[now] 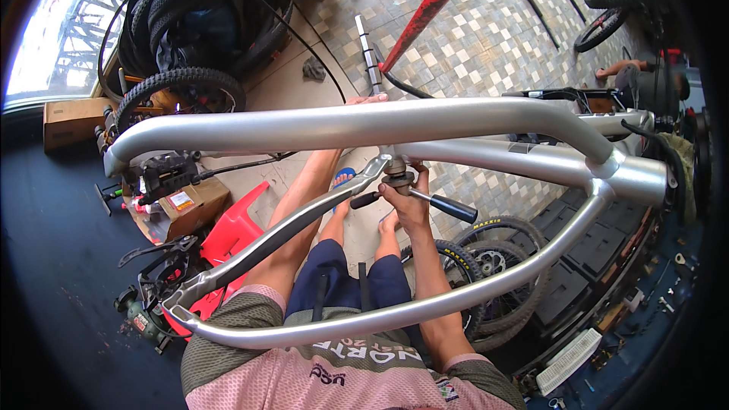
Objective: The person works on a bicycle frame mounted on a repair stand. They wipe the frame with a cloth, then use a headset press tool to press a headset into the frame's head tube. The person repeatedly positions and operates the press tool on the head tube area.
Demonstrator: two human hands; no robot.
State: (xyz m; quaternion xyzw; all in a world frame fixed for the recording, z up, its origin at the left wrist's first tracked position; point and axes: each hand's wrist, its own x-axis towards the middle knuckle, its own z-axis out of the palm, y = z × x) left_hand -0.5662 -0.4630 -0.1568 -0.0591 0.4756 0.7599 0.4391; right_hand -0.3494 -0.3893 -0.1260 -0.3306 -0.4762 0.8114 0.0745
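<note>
A bare silver bicycle frame point(334, 126) stretches across the view in front of me. At its bottom bracket area sits a hand tool point(397, 175) with a round metal body and a crossbar. One dark handle grip point(454, 207) sticks out to the right, and a shorter one shows on the left. My right hand point(411, 206) is closed around the tool just below its body. My left hand point(367, 99) reaches under the thick tube and shows only at its far edge; most of its fingers are hidden, so its hold cannot be made out.
A red stand post point(433, 11) rises beyond the frame. Bicycle tyres point(205, 15) hang at the far left. A red plastic stool point(239, 220) and a cardboard box point(186, 205) stand at left. Wheels point(501, 258) lean near dark drawers at right, beside a bench with small parts.
</note>
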